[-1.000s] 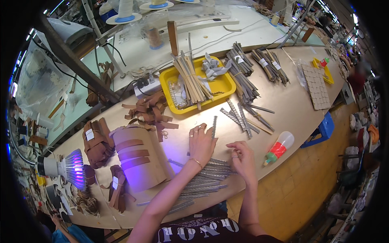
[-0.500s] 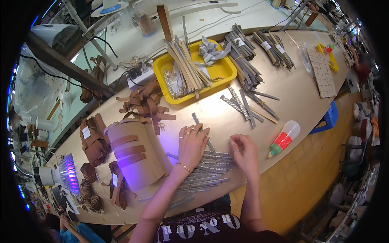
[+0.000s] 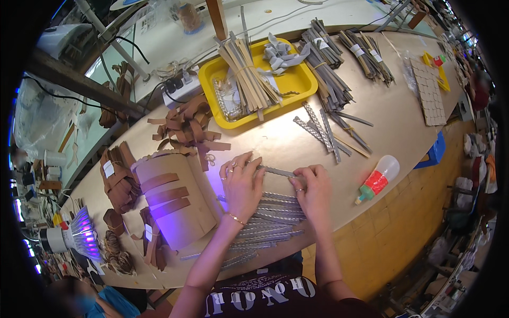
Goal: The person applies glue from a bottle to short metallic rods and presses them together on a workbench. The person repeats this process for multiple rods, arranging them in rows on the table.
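Observation:
A short grey braided strip (image 3: pixel 278 171) runs level between my hands, just above the tabletop. My left hand (image 3: pixel 242 183) has its fingers closed at the strip's left end, and rings show on them. At the other end, my right hand (image 3: pixel 313 192) pinches the strip between thumb and fingers. Below both hands lie several grey braided strips (image 3: pixel 275 212) side by side in rows, partly covered by my left wrist. To the left stands a tan cardboard roll (image 3: pixel 183 220) with brown strips (image 3: pixel 168 194) across its curved face.
A yellow tray (image 3: pixel 228 125) holds tan and grey strips. Grey bundles (image 3: pixel 331 87) and loose braids (image 3: pixel 318 130) lie right of it. A glue bottle (image 3: pixel 378 179) lies near the right edge. Brown straps (image 3: pixel 185 124) and a lit lamp (image 3: pixel 85 233) are left. Another person (image 3: pixel 108 302) sits lower left.
The strip that lay slanted under my left hand is now turned level. My right hand has moved up to its right end and closed on it. The view has shifted slightly.

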`<state>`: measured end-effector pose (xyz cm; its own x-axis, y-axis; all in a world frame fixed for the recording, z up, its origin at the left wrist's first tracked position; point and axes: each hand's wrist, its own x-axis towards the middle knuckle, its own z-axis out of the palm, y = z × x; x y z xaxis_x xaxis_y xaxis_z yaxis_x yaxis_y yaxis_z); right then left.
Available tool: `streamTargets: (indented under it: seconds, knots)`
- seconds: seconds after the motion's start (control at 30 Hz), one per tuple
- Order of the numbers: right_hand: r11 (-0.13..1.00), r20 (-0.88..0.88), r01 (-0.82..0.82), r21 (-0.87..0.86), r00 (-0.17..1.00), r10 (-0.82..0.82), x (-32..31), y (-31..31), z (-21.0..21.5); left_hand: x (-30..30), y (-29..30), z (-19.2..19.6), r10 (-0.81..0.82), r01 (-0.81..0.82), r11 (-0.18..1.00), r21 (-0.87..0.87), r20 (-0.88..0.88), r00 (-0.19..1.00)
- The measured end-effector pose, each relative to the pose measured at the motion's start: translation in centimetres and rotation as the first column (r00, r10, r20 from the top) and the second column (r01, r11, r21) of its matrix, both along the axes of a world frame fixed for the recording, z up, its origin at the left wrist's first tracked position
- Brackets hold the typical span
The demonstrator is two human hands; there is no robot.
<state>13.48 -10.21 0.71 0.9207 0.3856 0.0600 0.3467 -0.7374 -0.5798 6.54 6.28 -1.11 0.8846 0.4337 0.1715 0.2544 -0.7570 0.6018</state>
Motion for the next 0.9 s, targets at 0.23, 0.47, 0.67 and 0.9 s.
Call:
streamTargets:
  seconds: [0.23, 0.47, 0.67, 0.9]
  knots:
    - [0.999, -0.083, -0.002, 0.052, 0.997, 0.006, 1.4, -1.4, 0.6, -1.8, -1.6, 1.4, -0.322, 0.313, 0.946, -0.083, -0.342, 0.883]
    - [0.993, -0.179, 0.021, 0.118, 0.984, 0.0, 1.7, -1.7, 1.0, -2.0, -2.7, 1.5, -0.343, 0.335, 0.938, -0.092, -0.399, 0.85]
    - [0.993, -0.143, 0.085, 0.08, 0.987, -0.073, 1.7, -1.0, 0.6, -2.1, -2.4, 1.6, -0.348, 0.353, 0.933, -0.07, -0.427, 0.835]
    - [0.995, -0.153, 0.094, 0.027, 0.984, -0.089, 1.7, -0.7, 0.6, -2.0, -2.6, 1.7, -0.334, 0.353, 0.935, -0.038, -0.433, 0.837]
